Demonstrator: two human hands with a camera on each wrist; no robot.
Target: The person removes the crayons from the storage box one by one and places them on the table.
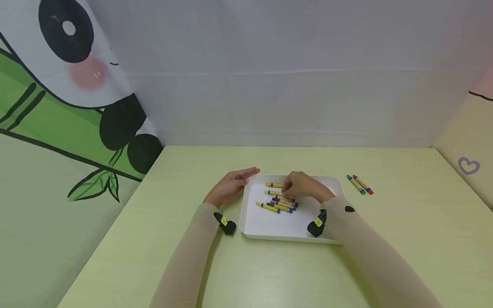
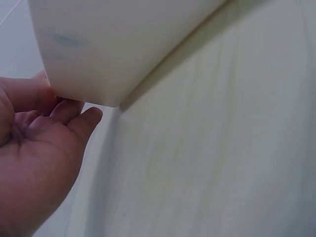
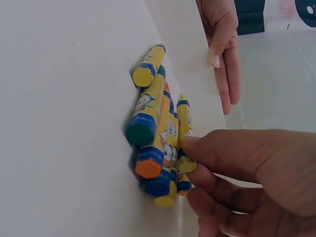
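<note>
A person's two hands work over a shallow white tray (image 1: 262, 226) on a pale table (image 1: 269, 273). Inside the tray lies a loose cluster of crayons in yellow paper wrappers with blue bands and small cartoon figures. On the blue band of an orange crayon (image 3: 153, 148), the word "QUALITY" can be read; the band of a green crayon (image 3: 146, 106) shows part of the same word. No brand name is legible; the other printing is too small or blurred.

The right hand (image 1: 304, 187) pinches a yellow crayon (image 3: 184, 118) between thumb and forefinger, at the cluster's far side. The left hand (image 1: 231, 186), its fingers straight, is at the tray's far left corner, touching the edge.

Beyond the tray's right side, two more crayons lie side by side on the table, one green-ended (image 1: 356, 185), one red-ended (image 1: 363, 184). A purple heart outline (image 1: 468, 165) marks the right wall.
</note>
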